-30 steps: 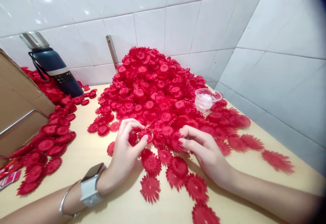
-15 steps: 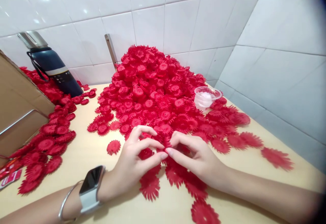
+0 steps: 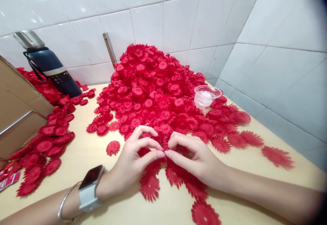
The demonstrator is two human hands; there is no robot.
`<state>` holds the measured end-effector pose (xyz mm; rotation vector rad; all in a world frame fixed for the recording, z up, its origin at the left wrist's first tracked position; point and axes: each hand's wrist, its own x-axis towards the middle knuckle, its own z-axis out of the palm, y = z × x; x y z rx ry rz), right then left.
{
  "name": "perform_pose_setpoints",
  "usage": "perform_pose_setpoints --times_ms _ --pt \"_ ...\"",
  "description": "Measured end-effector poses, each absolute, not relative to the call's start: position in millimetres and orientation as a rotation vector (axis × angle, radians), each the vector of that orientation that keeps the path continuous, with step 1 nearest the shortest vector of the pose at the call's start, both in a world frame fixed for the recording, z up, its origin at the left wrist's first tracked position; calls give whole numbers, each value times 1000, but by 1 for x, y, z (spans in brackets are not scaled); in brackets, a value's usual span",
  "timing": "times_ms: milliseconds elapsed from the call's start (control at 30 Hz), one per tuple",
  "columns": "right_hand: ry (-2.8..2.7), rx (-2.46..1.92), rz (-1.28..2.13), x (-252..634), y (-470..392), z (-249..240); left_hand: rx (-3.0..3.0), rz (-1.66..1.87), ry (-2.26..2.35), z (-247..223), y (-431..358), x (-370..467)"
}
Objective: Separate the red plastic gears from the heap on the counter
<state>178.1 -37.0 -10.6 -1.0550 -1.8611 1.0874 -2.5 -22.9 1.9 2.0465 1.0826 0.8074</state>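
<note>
A big heap of red plastic flower pieces [image 3: 153, 88] covers the back of the beige table [image 3: 89, 156]. My left hand [image 3: 133, 165], with a watch and a bangle on its wrist, and my right hand [image 3: 196, 160] meet fingertip to fingertip at the heap's near edge. Together they pinch small red flower pieces [image 3: 165, 143] between thumbs and forefingers. Flat red flower pieces [image 3: 150, 187] lie on the table right under both hands.
A small clear plastic cup [image 3: 205, 97] sits on the heap's right side. A dark flask [image 3: 49, 68] stands at the back left by a cardboard box [image 3: 17, 116]. More red pieces [image 3: 46, 143] trail along the left. White tiled walls close off the back and right.
My hands were apart, each picking a red piece from the heap's edge; they have come together at the middle and now press the pieces against each other.
</note>
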Motion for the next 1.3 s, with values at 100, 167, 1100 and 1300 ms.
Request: perform_pose_setpoints --times_ms 100,167,1100,1300 --pt "-1840 -1052 1112 178 -37 -10 2039 798 1072 2 -22 -2" --pt "-1834 -1041 1135 178 -38 -10 2038 804 1066 1 -22 -3" --pt "-1979 -1003 1090 178 -36 -8 2040 768 1066 1 -23 -3" --pt "-1970 -1019 1065 178 -36 -9 2030 782 1060 -1 -21 -4"
